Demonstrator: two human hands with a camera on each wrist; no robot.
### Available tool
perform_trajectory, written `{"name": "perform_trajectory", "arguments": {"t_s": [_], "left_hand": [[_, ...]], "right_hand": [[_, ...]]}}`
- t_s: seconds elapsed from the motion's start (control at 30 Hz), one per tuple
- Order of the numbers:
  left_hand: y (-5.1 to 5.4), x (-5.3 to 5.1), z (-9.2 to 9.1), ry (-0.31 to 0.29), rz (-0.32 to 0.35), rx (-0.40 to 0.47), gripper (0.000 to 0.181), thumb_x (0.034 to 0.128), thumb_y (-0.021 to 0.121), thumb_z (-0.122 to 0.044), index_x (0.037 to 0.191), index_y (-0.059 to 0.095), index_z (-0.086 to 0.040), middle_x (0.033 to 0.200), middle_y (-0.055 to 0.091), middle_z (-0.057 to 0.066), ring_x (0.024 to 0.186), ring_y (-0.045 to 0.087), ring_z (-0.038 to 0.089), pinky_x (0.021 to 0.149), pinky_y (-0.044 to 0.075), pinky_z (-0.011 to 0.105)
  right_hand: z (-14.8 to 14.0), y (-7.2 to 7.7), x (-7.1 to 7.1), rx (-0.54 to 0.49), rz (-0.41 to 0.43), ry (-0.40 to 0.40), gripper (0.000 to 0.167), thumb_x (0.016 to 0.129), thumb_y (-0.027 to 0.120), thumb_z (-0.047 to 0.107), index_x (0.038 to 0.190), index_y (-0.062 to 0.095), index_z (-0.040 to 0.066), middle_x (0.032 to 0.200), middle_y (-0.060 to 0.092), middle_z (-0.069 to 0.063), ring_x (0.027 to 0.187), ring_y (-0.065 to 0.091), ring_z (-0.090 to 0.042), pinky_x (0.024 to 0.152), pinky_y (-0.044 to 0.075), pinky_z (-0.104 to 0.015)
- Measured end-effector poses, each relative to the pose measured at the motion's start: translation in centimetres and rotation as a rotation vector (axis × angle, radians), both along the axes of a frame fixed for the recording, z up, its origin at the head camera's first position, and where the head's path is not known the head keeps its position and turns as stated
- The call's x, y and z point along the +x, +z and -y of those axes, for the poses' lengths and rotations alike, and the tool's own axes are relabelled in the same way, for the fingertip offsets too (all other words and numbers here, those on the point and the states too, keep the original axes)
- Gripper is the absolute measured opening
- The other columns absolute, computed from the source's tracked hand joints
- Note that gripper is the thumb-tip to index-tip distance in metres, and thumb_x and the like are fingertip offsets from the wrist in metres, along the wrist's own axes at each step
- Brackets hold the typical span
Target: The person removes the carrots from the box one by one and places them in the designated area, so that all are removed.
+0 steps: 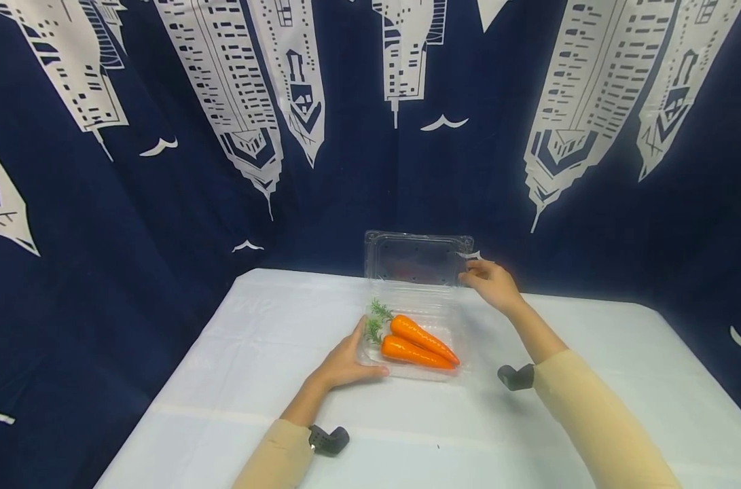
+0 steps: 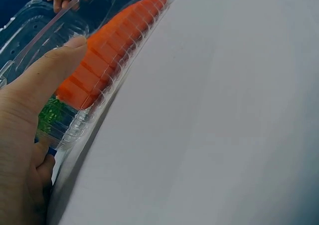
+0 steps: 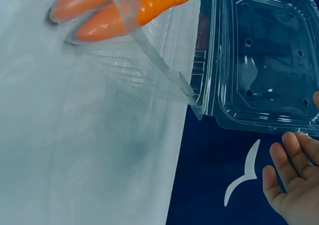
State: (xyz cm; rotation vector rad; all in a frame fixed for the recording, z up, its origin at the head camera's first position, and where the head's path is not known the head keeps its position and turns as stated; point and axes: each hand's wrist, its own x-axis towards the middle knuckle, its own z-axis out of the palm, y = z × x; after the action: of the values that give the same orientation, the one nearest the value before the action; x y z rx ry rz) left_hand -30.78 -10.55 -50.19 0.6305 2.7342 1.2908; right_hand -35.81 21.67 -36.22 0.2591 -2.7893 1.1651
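Observation:
A clear plastic clamshell container (image 1: 416, 374) lies on the table, its hinged lid (image 1: 414, 261) raised at the back. Inside lie two orange carrots, an upper carrot (image 1: 424, 338) and a lower carrot (image 1: 414, 354), with green tops (image 1: 373, 329) to the left. My left hand (image 1: 341, 363) grips the container's front left corner; in the left wrist view its thumb (image 2: 50, 75) lies against the clear wall. At the lid's right edge, my right hand (image 1: 494, 284) pinches the rim. In the right wrist view the thumb is mostly cut off.
The container stands near the far edge of a white-covered table (image 1: 223, 380). Behind it hangs a dark blue cloth (image 1: 346, 197) printed with white buildings and birds. A dark wrist device (image 1: 329, 441) sits on the left wrist, another dark device (image 1: 515, 377) on the right.

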Motion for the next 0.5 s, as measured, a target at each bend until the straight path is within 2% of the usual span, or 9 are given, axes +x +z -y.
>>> {"name": "perform_trajectory", "arguments": {"t_s": [0.5], "left_hand": [[-0.2, -0.1, 0.0, -0.007, -0.013, 0.004, 0.122, 0.0701, 0.080, -0.059, 0.158, 0.008, -0.013, 0.160, 0.019, 0.011, 0.142, 0.028, 0.035, 0.111, 0.029, 0.055]], "right_hand": [[0.2, -1.1, -1.2, 0.014, 0.079, -0.016, 0.059, 0.097, 0.055, 0.028, 0.138, 0.043, -0.013, 0.131, 0.052, -0.034, 0.119, 0.051, -0.047, 0.096, 0.046, -0.057]]}}
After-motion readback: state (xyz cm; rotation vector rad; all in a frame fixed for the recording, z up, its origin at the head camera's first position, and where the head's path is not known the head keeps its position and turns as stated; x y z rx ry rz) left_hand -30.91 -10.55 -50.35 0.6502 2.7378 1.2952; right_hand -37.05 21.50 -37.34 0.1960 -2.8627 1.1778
